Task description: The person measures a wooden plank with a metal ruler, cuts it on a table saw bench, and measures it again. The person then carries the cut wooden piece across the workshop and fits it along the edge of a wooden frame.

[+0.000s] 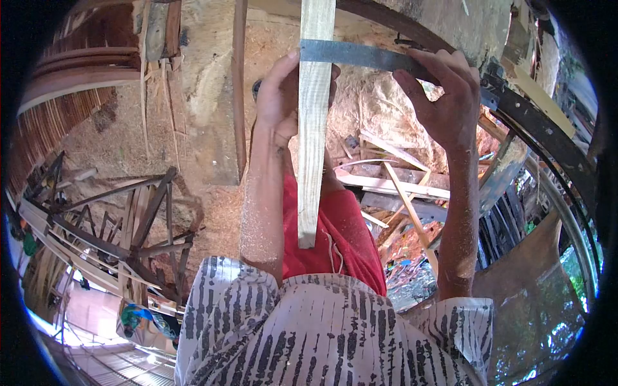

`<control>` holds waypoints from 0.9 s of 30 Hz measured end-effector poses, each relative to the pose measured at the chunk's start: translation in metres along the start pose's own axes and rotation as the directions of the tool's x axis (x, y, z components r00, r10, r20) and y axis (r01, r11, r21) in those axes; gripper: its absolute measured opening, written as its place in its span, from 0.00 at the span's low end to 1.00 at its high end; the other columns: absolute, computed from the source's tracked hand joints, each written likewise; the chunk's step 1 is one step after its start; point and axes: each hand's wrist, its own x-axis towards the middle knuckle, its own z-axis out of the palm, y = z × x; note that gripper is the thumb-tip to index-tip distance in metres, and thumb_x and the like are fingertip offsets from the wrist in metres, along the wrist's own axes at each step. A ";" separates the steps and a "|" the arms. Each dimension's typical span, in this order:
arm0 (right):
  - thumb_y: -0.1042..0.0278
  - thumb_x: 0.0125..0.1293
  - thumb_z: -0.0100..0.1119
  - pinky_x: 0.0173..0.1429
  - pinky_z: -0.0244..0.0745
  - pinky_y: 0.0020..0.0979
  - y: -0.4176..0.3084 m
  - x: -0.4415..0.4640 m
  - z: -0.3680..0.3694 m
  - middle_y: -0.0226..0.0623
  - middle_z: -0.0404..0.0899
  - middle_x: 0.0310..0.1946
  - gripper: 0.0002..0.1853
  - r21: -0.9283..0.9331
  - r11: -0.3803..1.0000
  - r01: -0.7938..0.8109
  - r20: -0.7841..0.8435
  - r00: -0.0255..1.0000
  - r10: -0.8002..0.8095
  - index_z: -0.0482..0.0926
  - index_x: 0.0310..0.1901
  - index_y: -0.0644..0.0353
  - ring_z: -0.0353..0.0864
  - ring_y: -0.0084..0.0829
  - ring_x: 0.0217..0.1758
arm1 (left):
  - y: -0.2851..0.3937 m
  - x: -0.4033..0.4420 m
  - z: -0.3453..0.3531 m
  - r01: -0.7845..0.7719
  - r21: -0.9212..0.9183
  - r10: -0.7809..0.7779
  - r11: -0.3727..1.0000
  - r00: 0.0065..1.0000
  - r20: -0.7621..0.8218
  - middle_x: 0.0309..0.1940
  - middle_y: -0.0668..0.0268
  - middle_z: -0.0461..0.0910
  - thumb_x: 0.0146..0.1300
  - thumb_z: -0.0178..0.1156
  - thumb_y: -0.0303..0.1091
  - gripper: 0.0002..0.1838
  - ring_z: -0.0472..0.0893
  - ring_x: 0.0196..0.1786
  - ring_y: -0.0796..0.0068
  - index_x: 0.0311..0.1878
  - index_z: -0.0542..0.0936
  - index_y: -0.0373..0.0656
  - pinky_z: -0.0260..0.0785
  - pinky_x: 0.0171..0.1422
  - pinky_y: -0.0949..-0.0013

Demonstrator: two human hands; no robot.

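Observation:
A long pale wooden strip (313,141) stands lengthwise before me, its near end over my red shorts (344,225). My left hand (279,96) is closed around it from behind; fingertips show past its right edge, and the thumb lies by the left edge. Across the strip's face lies a thin grey metal ruler (354,55), its left end flush with the strip's left edge near my thumb. At the ruler's other end, my right hand (447,96) grips it between curled fingers and thumb. Fine markings on the ruler are too small to read.
A wide plank (209,83) stands to the left, sawdust around it. Wood offcuts (405,186) litter the ground at right. A dark metal beam (541,116) runs along the right side, and a wooden frame (135,225) sits at lower left.

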 end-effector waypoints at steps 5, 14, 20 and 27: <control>0.49 0.56 0.79 0.50 0.68 0.39 0.003 0.001 0.001 0.26 0.86 0.32 0.19 0.015 1.000 -0.009 -0.004 1.000 0.009 0.89 0.44 0.51 0.82 0.33 0.41 | -0.001 0.000 0.002 0.001 0.015 0.000 1.000 1.000 -0.031 0.43 0.52 0.85 0.74 0.54 0.56 0.28 0.84 0.36 0.65 0.57 0.79 0.39 0.80 0.39 0.62; 0.50 0.57 0.78 0.47 0.65 0.39 0.004 0.002 0.000 0.24 0.83 0.30 0.18 0.026 1.000 0.015 -0.016 1.000 -0.015 0.89 0.44 0.50 0.80 0.32 0.40 | -0.001 0.002 -0.002 0.010 -0.012 -0.010 1.000 0.999 0.033 0.41 0.52 0.85 0.74 0.54 0.56 0.28 0.84 0.35 0.65 0.57 0.80 0.38 0.79 0.38 0.64; 0.50 0.58 0.78 0.48 0.66 0.39 0.004 0.002 -0.002 0.24 0.84 0.30 0.18 0.018 1.000 0.015 -0.023 1.000 -0.014 0.90 0.45 0.49 0.80 0.32 0.39 | 0.000 0.000 0.001 0.027 -0.061 -0.025 0.998 0.999 0.029 0.42 0.52 0.85 0.74 0.55 0.56 0.28 0.84 0.35 0.65 0.57 0.81 0.38 0.80 0.37 0.64; 0.49 0.58 0.78 0.48 0.66 0.38 0.005 0.001 -0.002 0.24 0.84 0.30 0.18 -0.001 1.000 0.030 -0.018 0.999 -0.030 0.90 0.45 0.50 0.81 0.32 0.39 | 0.000 -0.001 0.003 0.005 -0.023 -0.005 1.000 1.000 -0.016 0.41 0.52 0.85 0.74 0.54 0.55 0.28 0.85 0.36 0.65 0.57 0.80 0.37 0.81 0.37 0.63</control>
